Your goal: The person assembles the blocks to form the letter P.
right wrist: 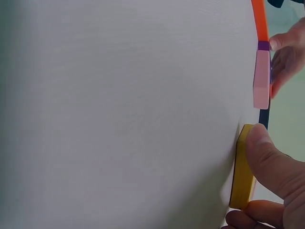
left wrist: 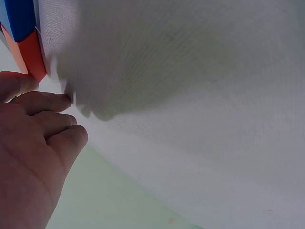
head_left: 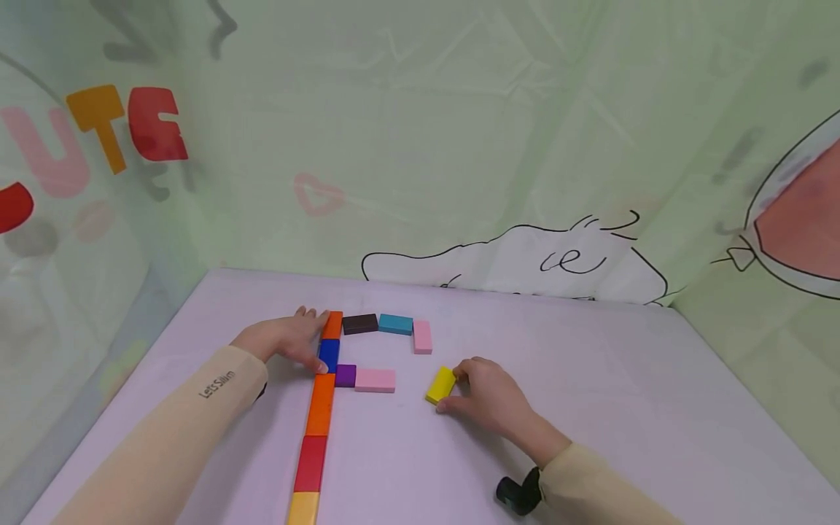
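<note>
My right hand pinches a yellow block between thumb and fingertips, low over the table. In the right wrist view the thumb lies on one end of that yellow block and the fingers at the other. My left hand rests against the left side of a line of blocks, its index finger at the far orange block and its thumb by the blue block. In the left wrist view a fingertip touches the orange block's end.
The line runs toward me through another orange block, a red block and a light orange block. Branching right are black, teal and upright pink blocks, plus purple and pink ones.
</note>
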